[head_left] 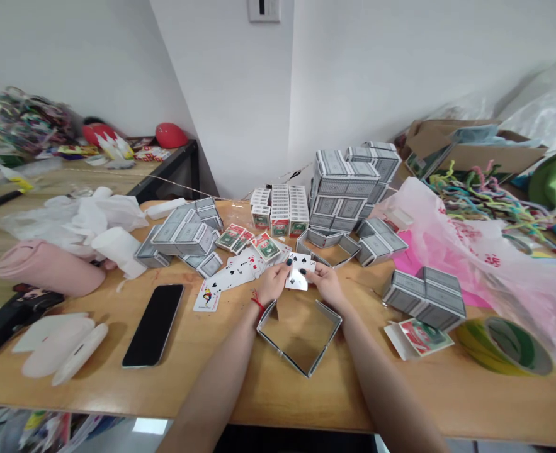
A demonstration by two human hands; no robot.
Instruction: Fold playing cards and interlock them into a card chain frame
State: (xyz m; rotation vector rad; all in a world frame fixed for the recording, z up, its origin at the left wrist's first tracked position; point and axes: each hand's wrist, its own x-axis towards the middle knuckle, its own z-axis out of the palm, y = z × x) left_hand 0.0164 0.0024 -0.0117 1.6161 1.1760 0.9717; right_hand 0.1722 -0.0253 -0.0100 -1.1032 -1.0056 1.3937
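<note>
Left hand (272,282): our grip is closed, thumb and fingers pinching one side of the held cards (298,282).
Right hand (327,283): our grip is clamped on their opposite side.
Held cards: we have them between both hands, spades showing, near the open far side of the card frame (283,355).
Loose cards (233,275): spread on our counter (117,393), left of our hands.
Phone (153,326): lying dark-screened, left of our left forearm.
</note>
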